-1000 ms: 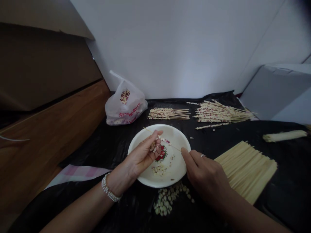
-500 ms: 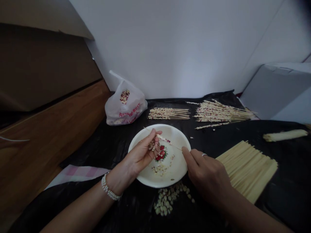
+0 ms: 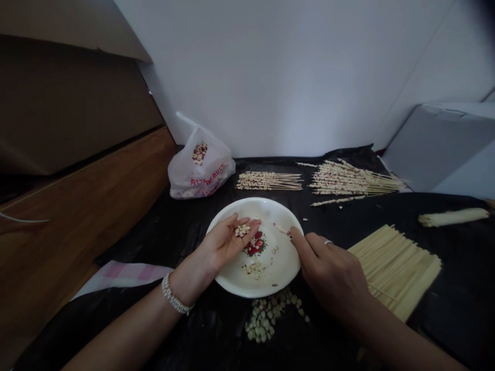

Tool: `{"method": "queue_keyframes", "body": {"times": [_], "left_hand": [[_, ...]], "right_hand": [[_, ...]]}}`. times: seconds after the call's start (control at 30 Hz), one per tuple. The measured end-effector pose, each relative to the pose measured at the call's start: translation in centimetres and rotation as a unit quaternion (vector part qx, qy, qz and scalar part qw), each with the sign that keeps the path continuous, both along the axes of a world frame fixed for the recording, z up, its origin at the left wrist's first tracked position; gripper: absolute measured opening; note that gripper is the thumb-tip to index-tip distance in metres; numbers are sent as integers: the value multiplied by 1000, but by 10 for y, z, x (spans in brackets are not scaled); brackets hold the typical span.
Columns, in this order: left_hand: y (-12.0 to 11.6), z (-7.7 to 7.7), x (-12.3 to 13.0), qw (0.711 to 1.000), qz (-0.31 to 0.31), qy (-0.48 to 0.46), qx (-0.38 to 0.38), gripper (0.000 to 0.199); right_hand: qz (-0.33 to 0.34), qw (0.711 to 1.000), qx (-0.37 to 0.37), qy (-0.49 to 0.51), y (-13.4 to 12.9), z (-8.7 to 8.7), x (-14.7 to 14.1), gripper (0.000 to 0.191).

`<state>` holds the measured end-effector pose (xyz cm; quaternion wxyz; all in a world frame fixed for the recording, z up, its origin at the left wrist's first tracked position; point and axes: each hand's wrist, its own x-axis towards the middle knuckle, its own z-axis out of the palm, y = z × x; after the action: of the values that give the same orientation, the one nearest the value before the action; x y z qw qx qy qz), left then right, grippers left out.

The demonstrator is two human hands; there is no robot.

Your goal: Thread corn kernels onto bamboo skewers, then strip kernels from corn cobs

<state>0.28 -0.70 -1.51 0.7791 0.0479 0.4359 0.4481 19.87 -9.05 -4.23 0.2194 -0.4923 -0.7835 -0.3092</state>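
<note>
Palm up and cupped over the bowl, my left hand [image 3: 226, 239] holds a small heap of cream corn kernels [image 3: 242, 230]. My right hand [image 3: 330, 260] is closed on a thin skewer at the bowl's right rim. Pale and reddish kernels are threaded on the skewer's visible end [image 3: 281, 229], which points up and left, apart from my left hand. The white bowl [image 3: 232, 282] has a red flower print [image 3: 256, 243] at its bottom, and loose kernels lie inside it.
Behind the bowl lie a smaller stack [image 3: 266, 180] and a larger pile [image 3: 344, 179] of kernel-threaded skewers. A white plastic bag [image 3: 201, 170] stands at left. Bare skewers [image 3: 402, 268] and a stripped corn cob [image 3: 453, 217] are at right. Loose kernels [image 3: 265, 322] lie in front.
The skewer has come away from my left hand toward the right, and my right hand now covers more of it. My left fingers have opened, showing the kernels in the palm.
</note>
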Motion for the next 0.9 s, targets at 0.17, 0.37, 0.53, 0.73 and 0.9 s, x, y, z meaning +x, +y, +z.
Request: {"method": "queue_keyframes", "body": {"times": [0.17, 0.37, 0.53, 0.73, 0.9], "left_hand": [[5, 0, -6, 999, -37, -11, 24, 24], [4, 2, -5, 998, -22, 8, 50, 34], [7, -4, -8, 997, -16, 27, 73, 34], [8, -8, -10, 996, -29, 34, 80, 22], [7, -6, -9, 995, -22, 23, 90, 14]], "right_hand": [[15, 1000, -3, 18, 1, -1, -1, 30], [21, 999, -12, 22, -1, -1, -2, 31], [25, 999, -13, 26, 0, -2, -3, 30], [31, 998, -27, 53, 1, -6, -3, 31], [42, 997, -24, 67, 1, -5, -2, 32]]}}
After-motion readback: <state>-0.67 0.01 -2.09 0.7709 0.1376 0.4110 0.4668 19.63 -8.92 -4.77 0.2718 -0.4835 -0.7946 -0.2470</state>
